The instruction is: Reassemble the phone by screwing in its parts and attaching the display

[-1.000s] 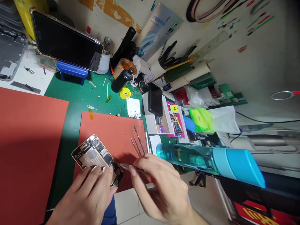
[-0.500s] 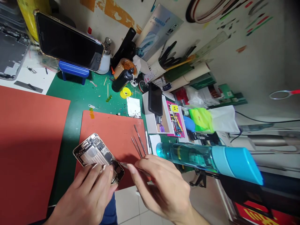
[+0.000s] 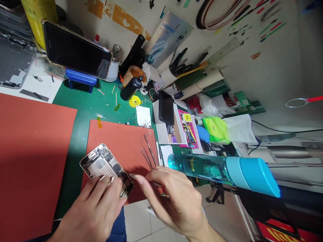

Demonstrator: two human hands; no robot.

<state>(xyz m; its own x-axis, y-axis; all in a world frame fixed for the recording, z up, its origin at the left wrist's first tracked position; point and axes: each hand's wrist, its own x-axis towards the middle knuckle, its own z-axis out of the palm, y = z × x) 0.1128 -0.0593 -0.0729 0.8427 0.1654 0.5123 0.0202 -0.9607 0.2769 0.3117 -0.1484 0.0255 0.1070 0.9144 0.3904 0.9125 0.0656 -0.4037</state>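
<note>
An opened smartphone (image 3: pixel 102 160), its inner boards and bare silvery housing exposed, lies slanted on the red-brown mat (image 3: pixel 121 134). My left hand (image 3: pixel 93 205) grips its lower part, fingers across the housing and thumb at the near end, hiding that portion. From the right, my right hand (image 3: pixel 174 198) pinches slim metal tweezers (image 3: pixel 154 184). Their tip meets the phone's right edge near a dark part; whether it grips anything I cannot tell. Just beyond this hand lie another pair of tweezers (image 3: pixel 146 158) and a thin metal pick (image 3: pixel 150 150).
A blue water bottle (image 3: pixel 207 169) lies right of my right hand. Behind it stand a white box with a black phone (image 3: pixel 166 107) and small trays. A phone on a blue stand (image 3: pixel 80 78), a black bottle (image 3: pixel 131 88) and a yellow cap (image 3: pixel 135 101) are at the back.
The view has shifted slightly. The tweezers' tip sits a little differently at the phone's edge; both hands otherwise keep nearly the same place.
</note>
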